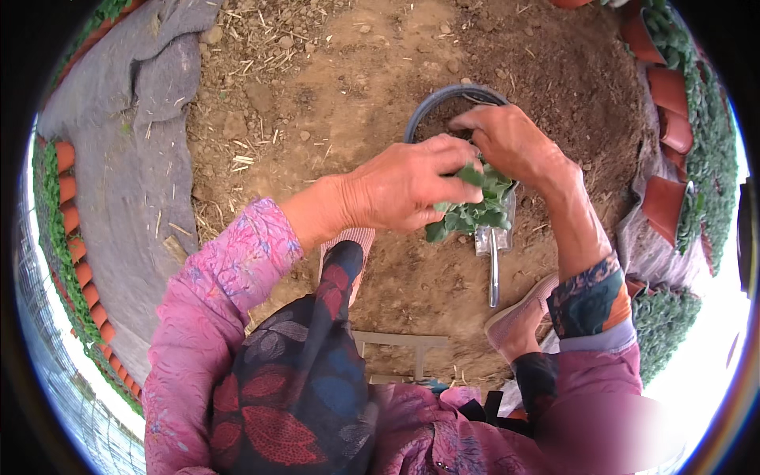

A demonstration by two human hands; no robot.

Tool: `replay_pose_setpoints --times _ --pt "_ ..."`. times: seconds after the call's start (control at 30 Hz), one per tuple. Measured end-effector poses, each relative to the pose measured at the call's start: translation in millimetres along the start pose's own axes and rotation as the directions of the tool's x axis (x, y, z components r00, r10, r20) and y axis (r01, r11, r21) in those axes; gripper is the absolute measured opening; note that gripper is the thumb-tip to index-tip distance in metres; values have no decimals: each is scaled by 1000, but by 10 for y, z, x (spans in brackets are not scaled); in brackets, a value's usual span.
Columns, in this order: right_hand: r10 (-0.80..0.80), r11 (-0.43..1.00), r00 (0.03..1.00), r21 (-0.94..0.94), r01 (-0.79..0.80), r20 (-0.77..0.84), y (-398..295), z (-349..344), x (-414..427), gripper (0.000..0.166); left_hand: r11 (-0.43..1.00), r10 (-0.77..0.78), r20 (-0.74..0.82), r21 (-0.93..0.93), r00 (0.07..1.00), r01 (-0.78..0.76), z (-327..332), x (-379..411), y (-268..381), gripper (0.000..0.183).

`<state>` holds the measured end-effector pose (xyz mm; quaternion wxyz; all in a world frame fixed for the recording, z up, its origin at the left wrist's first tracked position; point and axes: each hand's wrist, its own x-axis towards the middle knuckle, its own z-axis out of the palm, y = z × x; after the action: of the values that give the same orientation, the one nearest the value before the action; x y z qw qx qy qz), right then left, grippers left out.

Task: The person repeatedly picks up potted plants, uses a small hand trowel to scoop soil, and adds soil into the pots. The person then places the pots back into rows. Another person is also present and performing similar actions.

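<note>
A round dark plastic pot (423,111) with brown soil (442,119) inside stands on the ground before me. My left hand (415,181) reaches across the near side of the pot, its fingers curled about the leaves of a green leafy plant (475,217). The plant leans toward me over the near rim; its stem and roots are hidden by my hands. My right hand (516,139) is bent over the pot's right side, fingertips down at the soil. Whether they pinch anything is hidden. Below the plant lies a metal hand trowel (493,270), handle toward me.
Bare earth (356,71) with straw bits surrounds the pot. Grey ground cloth (136,178) covers the left side. Terracotta-coloured pots with plants line the left edge; more such pots (668,92) lie tilted at right. My shoes (525,309) flank the work spot, with a low frame (404,339) between.
</note>
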<state>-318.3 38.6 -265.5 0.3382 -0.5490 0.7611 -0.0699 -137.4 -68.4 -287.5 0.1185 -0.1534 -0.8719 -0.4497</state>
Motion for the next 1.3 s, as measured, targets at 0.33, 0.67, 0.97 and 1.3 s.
replay_pose_setpoints --times 0.33,0.67,0.97,1.3 --pt "460 753 880 578 -315 -118 141 189 -814 27 864 -397 -43 -354 917 358 -230 254 -43 27" --pt "514 531 857 770 -353 39 25 278 -691 22 846 -526 -470 -371 709 382 -423 -20 28 39" --pt "533 383 820 804 -454 208 202 228 -1005 33 843 -511 -36 -219 859 492 692 -1290 299 21" --pt "902 -150 376 970 -190 213 647 -360 -3249 18 617 -710 173 -315 683 721 503 -1330 284 25"
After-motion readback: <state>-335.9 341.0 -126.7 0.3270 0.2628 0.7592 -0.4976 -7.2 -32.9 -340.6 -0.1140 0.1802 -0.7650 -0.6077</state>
